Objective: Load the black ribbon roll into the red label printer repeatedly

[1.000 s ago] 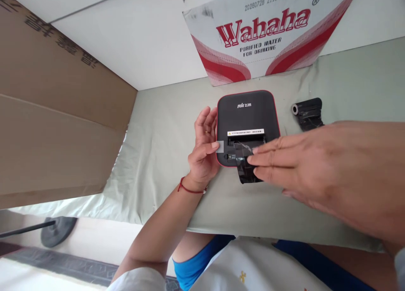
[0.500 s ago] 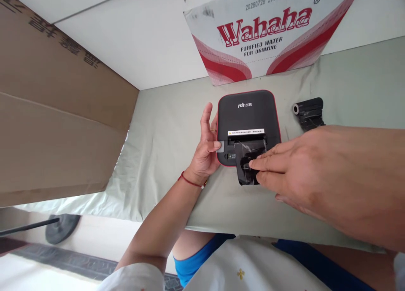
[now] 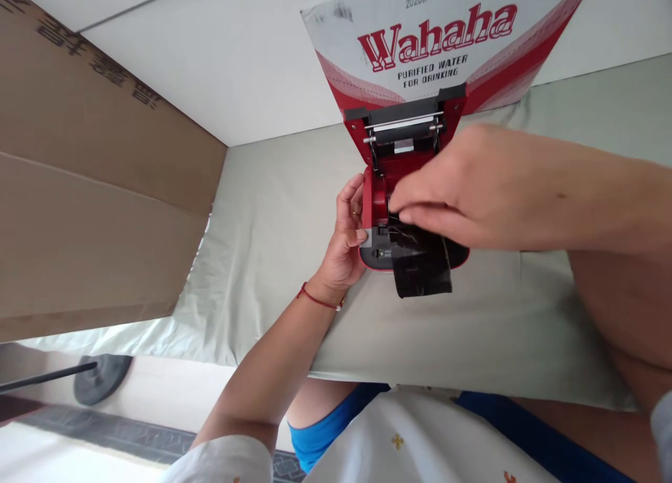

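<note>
- Left hand (image 3: pixel 344 253): half-curled fingers grip left edge of black-and-red plastic printer (image 3: pixel 374 206).
- Printer: open, on pale-green cloth (image 3: pixel 283 210); glossy black strip (image 3: pixel 423 264) overhangs its front.
- Right hand (image 3: pixel 462 189): fingers bunched over red compartment (image 3: pixel 380 204); grip cannot be told.

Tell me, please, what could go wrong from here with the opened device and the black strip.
The raised lid could drop onto the right hand, which is at the opening below it. The black strip hangs over the front edge of the device and might crease or tear if pulled askew. If the left hand, at the device's left side, lets go, the device might shift.
</note>
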`<state>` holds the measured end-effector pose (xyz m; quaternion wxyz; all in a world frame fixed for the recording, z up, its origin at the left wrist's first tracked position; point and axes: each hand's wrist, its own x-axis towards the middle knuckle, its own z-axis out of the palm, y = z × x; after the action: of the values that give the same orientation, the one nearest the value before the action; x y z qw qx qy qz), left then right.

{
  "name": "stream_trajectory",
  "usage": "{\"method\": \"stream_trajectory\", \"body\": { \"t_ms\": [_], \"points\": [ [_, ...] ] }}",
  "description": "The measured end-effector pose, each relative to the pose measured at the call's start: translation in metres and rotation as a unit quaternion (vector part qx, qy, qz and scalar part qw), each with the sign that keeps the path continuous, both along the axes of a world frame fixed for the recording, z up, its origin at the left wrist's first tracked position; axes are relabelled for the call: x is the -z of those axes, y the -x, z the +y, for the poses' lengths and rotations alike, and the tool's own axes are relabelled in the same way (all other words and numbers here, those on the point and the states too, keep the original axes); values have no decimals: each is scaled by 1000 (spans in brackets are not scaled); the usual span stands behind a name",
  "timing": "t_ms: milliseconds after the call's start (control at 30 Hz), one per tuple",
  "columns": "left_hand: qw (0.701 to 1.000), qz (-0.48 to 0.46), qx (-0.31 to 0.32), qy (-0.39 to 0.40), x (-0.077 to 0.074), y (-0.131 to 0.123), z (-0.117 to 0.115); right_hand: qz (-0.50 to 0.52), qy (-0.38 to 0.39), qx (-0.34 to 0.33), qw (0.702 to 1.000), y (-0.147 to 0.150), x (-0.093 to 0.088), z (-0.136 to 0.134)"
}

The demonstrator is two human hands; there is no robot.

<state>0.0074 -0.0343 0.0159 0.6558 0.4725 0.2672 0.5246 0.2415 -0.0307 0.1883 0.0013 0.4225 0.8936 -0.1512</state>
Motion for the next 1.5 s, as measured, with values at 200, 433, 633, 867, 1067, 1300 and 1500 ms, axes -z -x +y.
{"method": "stream_trajectory", "body": {
  "t_ms": [200,433,633,867,1067,1300,1500],
  "points": [
    [1000,6,5,-5,3,3,3,-120,17,93,988,15,18,31],
    [1000,-2,-2,2,-1,-1,2,-159,28,73,984,15,24,33],
    [1000,3,2,-4,0,-1,1,-110,20,89,990,9,30,35],
    [1000,-7,-9,1,-1,-3,0,-16,56,86,995,-14,-8,26],
    [1000,-14,-10,15,0,-3,2,-22,-7,164,986,-102,-12,52],
    [1000,-4,-10,20,-1,-1,2,-204,102,131,965,-73,-3,60],
    [1000,4,-9,13,3,1,4,-242,103,203,943,-52,8,63]
  ]
}}
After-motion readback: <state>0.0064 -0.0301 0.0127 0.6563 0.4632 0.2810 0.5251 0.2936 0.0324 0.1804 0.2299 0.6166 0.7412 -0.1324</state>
